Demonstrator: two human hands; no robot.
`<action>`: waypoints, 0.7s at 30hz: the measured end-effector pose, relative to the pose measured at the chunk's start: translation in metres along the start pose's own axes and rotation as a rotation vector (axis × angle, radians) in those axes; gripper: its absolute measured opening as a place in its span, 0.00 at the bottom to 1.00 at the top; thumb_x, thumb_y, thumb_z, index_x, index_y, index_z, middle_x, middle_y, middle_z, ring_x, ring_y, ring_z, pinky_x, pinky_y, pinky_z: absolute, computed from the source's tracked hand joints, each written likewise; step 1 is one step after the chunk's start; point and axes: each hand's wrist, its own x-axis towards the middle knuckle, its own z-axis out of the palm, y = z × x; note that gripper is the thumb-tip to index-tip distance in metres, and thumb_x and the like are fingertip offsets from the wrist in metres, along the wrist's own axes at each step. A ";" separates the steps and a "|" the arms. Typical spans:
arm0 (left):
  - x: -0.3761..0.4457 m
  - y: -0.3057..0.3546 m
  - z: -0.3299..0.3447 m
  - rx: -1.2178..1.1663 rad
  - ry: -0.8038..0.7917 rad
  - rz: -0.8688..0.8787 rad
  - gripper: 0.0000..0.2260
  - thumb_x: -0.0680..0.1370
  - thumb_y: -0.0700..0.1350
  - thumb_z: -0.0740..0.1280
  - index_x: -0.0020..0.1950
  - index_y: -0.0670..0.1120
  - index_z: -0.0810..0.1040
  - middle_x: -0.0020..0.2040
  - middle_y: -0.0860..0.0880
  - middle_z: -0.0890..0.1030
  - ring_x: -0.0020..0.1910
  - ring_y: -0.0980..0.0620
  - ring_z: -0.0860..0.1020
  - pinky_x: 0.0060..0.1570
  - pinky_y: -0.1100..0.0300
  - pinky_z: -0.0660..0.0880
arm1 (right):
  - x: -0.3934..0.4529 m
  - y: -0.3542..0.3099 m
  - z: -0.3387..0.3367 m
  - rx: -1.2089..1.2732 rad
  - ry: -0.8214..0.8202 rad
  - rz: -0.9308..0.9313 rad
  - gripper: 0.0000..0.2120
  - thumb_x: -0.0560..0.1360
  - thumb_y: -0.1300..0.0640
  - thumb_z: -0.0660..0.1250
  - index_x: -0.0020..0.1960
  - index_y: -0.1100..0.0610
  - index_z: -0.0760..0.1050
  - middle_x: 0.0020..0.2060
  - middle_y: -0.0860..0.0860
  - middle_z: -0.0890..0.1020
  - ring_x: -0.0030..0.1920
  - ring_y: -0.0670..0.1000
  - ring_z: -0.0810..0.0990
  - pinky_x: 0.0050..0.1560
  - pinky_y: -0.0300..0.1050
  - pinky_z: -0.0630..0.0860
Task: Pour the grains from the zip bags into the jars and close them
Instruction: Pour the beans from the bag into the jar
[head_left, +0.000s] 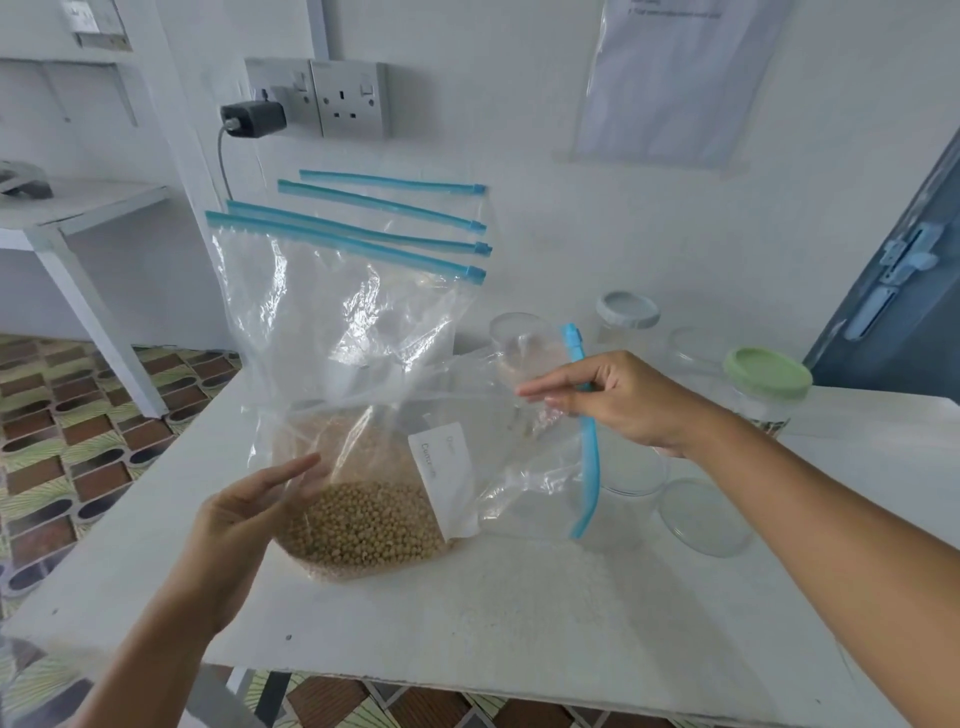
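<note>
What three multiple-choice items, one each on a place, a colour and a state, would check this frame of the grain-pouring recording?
1. Where does the jar with the green lid stand?
A. at the table's far right
B. on the floor
C. beside the left hand

2. What colour are the zip strips on the bags?
A. red
B. blue
C. yellow

3. What is the right hand doing?
A. resting flat on the table
B. pinching the zip strip of a bag lying sideways
C. holding a jar lid

Key: 1 A, it stands at the right edge of the white table. 2 B, every strip is blue. 3 B, thumb and fingers close on the sideways strip, while the left hand lies open against the bag of grains.
</note>
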 end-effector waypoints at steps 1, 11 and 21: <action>0.000 -0.001 0.001 0.027 0.013 0.007 0.33 0.60 0.63 0.85 0.59 0.47 0.87 0.59 0.42 0.86 0.63 0.44 0.83 0.68 0.45 0.71 | 0.001 0.002 0.000 -0.012 0.013 -0.004 0.13 0.82 0.63 0.68 0.61 0.51 0.85 0.57 0.42 0.87 0.62 0.42 0.83 0.69 0.42 0.76; 0.008 0.010 0.011 0.005 0.165 0.071 0.17 0.72 0.40 0.74 0.61 0.46 0.85 0.50 0.40 0.87 0.46 0.49 0.86 0.48 0.62 0.84 | 0.016 -0.015 0.002 0.040 0.215 -0.132 0.13 0.81 0.65 0.69 0.57 0.51 0.86 0.51 0.48 0.88 0.45 0.52 0.87 0.54 0.41 0.82; 0.011 0.026 0.010 0.004 0.173 0.012 0.23 0.68 0.36 0.76 0.63 0.47 0.85 0.49 0.42 0.85 0.51 0.43 0.84 0.47 0.53 0.85 | 0.024 -0.017 -0.002 0.100 0.156 -0.138 0.17 0.75 0.65 0.77 0.61 0.51 0.85 0.55 0.46 0.88 0.61 0.45 0.84 0.62 0.44 0.81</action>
